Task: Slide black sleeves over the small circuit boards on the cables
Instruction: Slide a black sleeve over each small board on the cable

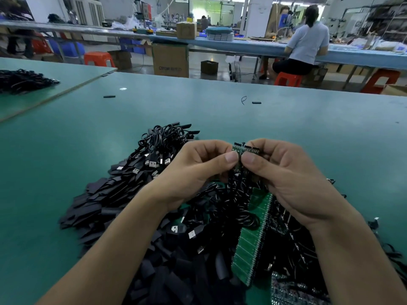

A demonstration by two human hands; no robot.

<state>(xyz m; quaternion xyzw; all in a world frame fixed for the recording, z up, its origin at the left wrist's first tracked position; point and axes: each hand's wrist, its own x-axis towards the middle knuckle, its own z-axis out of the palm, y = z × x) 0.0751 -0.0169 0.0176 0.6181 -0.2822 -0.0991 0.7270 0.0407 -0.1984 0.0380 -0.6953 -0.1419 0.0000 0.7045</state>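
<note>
Both hands meet above the pile on a strip of small green circuit boards (240,150) with black cables hanging below. My left hand (198,170) pinches the strip's left end between thumb and fingers. My right hand (284,172) pinches the right part, thumbs nearly touching. A heap of flat black sleeves (103,201) lies to the left and front. Coiled black cables with USB plugs (154,159) lie behind my left hand. A long green panel of boards (253,234) rests under my right forearm.
The green table (220,115) stretches ahead with two stray black sleeves (109,96) (256,102) and a wire scrap (243,100). Another cable pile (24,81) sits far left. A seated person (306,42) works at a bench beyond, among cardboard boxes and red stools.
</note>
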